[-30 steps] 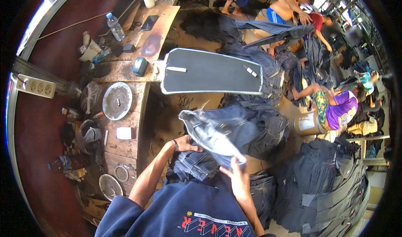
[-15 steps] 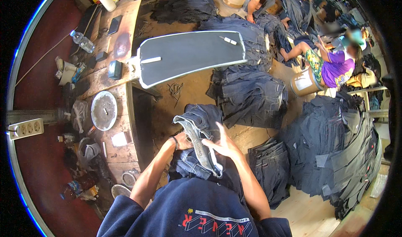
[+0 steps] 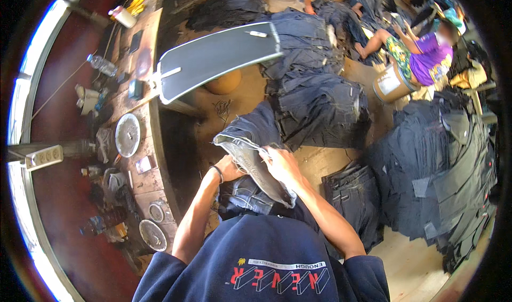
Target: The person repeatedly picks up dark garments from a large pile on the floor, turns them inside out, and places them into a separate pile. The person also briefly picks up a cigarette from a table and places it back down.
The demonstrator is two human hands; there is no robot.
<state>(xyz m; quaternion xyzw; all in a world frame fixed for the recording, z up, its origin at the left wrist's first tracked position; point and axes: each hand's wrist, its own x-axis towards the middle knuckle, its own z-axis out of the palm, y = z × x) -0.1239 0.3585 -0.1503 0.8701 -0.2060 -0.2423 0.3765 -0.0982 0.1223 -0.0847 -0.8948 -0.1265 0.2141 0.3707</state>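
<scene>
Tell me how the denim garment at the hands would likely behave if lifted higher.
The garment would probably hang floppy, since its dark cloth bends and bunches softly. Its grey band may flex less, as it holds a smoother curve. It seems unlikely to slip: the cloth looks matte, and the right hand grips its edge.

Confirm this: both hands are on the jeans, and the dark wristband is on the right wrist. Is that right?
Not quite: the head view shows the wristband on the left wrist, not the right. The rest stands: the left hand and right hand are both on the jeans.
</scene>
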